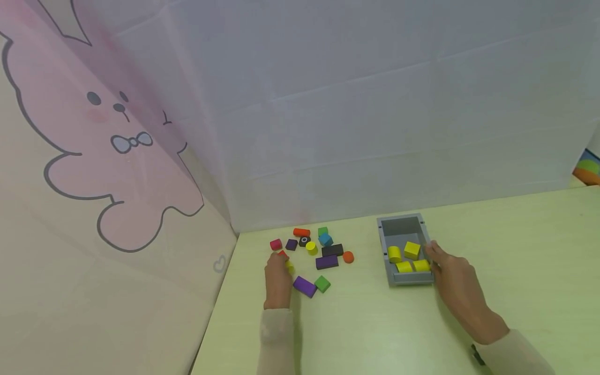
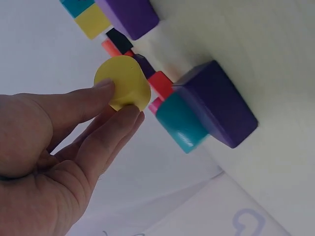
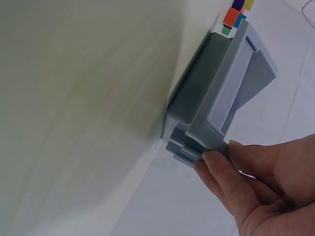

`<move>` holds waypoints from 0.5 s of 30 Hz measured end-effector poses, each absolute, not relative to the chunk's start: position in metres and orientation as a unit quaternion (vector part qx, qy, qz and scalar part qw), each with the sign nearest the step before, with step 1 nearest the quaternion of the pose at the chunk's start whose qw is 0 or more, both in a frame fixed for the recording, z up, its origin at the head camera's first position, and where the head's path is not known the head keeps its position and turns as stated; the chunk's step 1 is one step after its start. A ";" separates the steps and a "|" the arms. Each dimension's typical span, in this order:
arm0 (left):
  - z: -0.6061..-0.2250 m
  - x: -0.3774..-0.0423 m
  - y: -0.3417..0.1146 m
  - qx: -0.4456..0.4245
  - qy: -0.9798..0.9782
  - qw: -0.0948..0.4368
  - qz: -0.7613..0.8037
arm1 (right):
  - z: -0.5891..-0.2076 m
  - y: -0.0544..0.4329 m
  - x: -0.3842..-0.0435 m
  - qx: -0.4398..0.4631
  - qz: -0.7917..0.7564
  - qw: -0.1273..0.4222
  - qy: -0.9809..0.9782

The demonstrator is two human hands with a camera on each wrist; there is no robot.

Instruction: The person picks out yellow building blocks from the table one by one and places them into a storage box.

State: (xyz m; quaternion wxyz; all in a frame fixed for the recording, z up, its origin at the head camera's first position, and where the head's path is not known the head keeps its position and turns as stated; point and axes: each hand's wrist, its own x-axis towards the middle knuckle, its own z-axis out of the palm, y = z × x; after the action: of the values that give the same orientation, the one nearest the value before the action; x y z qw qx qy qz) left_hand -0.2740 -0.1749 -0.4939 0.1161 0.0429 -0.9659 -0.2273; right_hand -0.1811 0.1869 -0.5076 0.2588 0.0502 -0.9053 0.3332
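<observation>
My left hand (image 1: 278,284) pinches a yellow cylinder block (image 2: 123,81) between thumb and fingertips, at the left side of a group of coloured blocks. In the left wrist view a teal block (image 2: 181,120) and a dark purple block (image 2: 219,105) stand beyond the fingers. At the right, my right hand (image 1: 457,286) grips the rim of a grey plastic bin (image 1: 404,226), thumb on one side and fingers on the other. Inside the bin lie several yellow blocks, among them a cube (image 1: 412,250) and a cylinder (image 1: 395,254).
Between the hand and the bin lie loose blocks: a purple block (image 1: 305,286) touching a green one (image 1: 322,284), a black block (image 1: 332,250), an orange round one (image 1: 348,257) and a yellow cylinder (image 1: 311,248). White sheeting (image 1: 347,125) hangs behind the table (image 1: 356,328); a rabbit-print sheet (image 1: 136,177) borders its left.
</observation>
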 end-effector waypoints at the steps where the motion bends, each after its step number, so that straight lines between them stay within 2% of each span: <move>1: -0.493 -0.274 -0.174 0.038 -0.966 0.119 -0.227 | -0.508 0.187 -0.181 0.050 0.332 0.260 -0.905; 15: -0.477 -0.267 -0.147 0.034 -0.958 0.096 -0.270 | -0.505 0.186 -0.181 0.051 0.329 0.260 -0.906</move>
State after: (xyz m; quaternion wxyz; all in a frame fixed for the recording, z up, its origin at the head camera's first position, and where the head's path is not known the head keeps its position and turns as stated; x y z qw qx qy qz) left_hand -0.2674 -0.1467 -0.4774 0.0958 0.0336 -0.9576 -0.2697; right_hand -0.1807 0.1862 -0.5055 0.2602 0.0514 -0.9065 0.3286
